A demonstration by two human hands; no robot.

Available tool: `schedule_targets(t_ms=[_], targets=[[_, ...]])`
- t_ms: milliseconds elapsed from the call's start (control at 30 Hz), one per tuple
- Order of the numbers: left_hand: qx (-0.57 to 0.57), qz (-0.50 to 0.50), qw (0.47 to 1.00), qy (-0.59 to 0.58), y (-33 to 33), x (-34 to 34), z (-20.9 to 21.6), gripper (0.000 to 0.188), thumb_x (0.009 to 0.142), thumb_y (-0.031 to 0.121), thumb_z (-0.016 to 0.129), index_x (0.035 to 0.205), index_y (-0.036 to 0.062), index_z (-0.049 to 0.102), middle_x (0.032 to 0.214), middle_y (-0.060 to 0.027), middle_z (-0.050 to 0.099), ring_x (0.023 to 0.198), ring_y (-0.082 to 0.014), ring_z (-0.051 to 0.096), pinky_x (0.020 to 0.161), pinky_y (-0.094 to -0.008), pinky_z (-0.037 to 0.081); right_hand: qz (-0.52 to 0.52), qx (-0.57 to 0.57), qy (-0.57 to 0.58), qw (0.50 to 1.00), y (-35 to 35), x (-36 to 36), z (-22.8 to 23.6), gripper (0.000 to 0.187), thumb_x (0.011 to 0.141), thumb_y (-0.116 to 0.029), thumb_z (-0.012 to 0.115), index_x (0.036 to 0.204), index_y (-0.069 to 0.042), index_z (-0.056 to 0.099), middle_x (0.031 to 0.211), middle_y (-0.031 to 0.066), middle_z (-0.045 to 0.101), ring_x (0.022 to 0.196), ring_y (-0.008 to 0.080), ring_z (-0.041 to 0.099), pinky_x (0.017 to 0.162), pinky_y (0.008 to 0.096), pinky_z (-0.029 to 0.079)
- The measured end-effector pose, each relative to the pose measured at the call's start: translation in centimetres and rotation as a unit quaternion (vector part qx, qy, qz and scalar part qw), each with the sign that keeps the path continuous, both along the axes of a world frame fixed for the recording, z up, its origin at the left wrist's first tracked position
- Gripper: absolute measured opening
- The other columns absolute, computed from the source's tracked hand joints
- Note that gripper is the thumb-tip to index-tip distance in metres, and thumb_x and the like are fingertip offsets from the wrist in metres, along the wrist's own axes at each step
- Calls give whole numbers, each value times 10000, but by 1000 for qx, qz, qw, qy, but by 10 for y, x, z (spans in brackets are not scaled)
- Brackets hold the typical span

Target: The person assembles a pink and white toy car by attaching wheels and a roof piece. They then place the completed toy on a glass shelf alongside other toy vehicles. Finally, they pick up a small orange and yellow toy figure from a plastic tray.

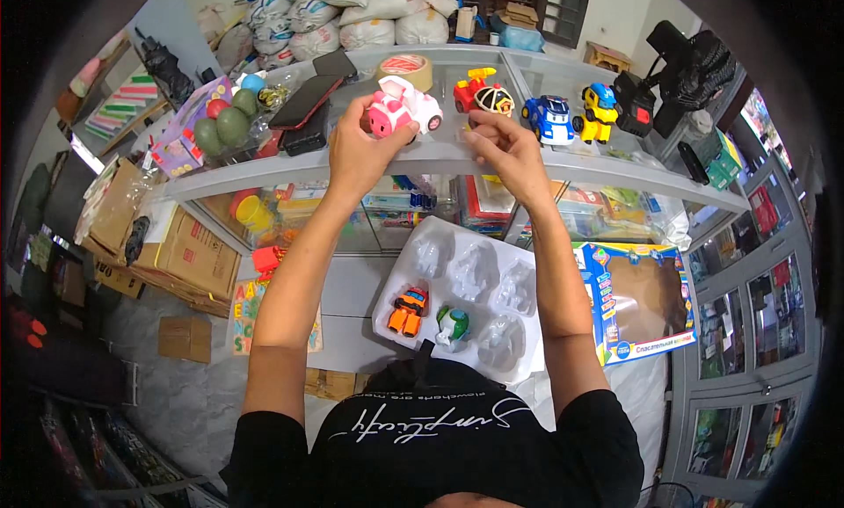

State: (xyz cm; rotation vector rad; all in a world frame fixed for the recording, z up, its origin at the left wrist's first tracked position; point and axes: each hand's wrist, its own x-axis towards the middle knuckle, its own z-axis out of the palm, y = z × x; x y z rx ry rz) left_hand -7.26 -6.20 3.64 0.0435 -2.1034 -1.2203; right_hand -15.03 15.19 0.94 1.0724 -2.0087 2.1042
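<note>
On the glass counter, my left hand (359, 152) is closed around a pink-and-white toy car (396, 112), thumb and fingers at its pink front. A white panel stands raised on top of that car. My right hand (510, 152) is to the right of it, fingers curled in a pinch; what they hold, if anything, is too small to make out. Just beyond the right fingers is a red-and-yellow toy fire truck (482, 97). Further right stand a blue-and-white toy police car (549, 119) and a yellow toy robot (598, 112) with a blue top.
A white plastic tray (396, 266) below the counter holds an orange toy (407, 310) and a green toy (453, 325). An open blue toy box (607, 306) is beside it. Tape (404, 71), a dark case (306, 104) and green fruit (233, 126) occupy the countertop.
</note>
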Motion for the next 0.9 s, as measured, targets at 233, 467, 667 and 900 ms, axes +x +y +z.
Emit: schedule_targets(t_ms=[233,467,667,900], targets=[[-110,92,990,-16,-3,-16,-21,718,641,393,840,1174,2,561,1062,-190,638,974,-280,631,820,-378,495,-13,-11,-14,1000,2,-3,-11,327,874,-123,674,1149,41,609,883,54,658,750,85,609,681,228,509],[97,-40,994,18,-39,-19,-35,837,714,427,804,1324,-26,452,1152,-206,608,1054,-267,607,906,-374,479,-27,-10,-7,1000,1,-2,-14,334,873,-120,672,1157,41,603,879,59,662,754,91,615,692,232,515],[-12,-39,999,33,-30,-17,-36,786,734,390,791,1330,12,444,1222,-211,564,1083,-280,587,903,-381,473,-46,-6,2,999,-1,0,-14,307,870,-100,670,1133,45,608,875,57,661,758,88,615,687,230,517],[-129,33,991,9,-4,-31,-26,754,705,329,807,1297,12,463,1130,-163,619,988,-286,623,835,-371,491,-71,5,25,997,-3,0,-16,291,862,-81,667,1116,49,611,856,56,660,736,87,613,672,232,521]])
